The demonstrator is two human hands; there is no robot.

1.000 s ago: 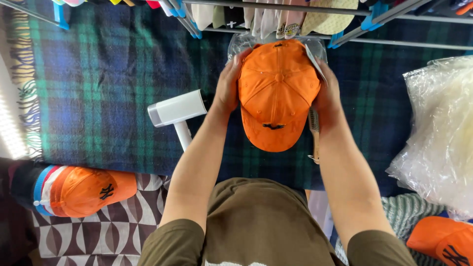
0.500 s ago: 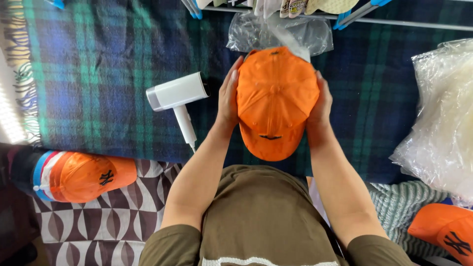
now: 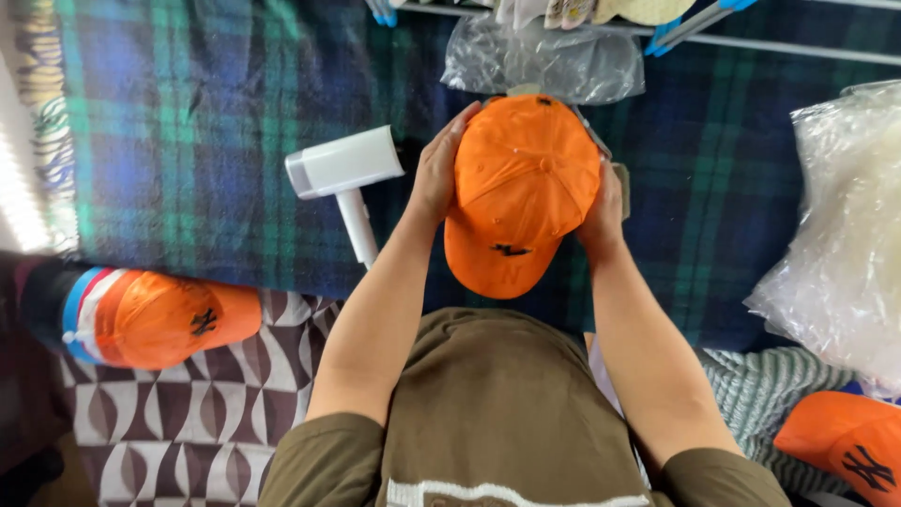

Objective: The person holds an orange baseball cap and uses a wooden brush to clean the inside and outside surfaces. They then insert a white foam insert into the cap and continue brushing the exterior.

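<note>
White handheld steamer (image 3: 344, 178) lies on plaid blanket (image 3: 188, 141).

Single head-worn view, looking almost straight down over the wearer's chest and forearms onto a plaid blanket (image 3: 188, 141). The left hand (image 3: 436, 174) and right hand (image 3: 601, 211) sit just above frame centre, close to the lens, their grip on a cap (image 3: 521, 188). Beyond the grip, the top edge cuts a rack (image 3: 798, 47); left of it lies a steamer (image 3: 347, 174). No second view overlaps.
</note>
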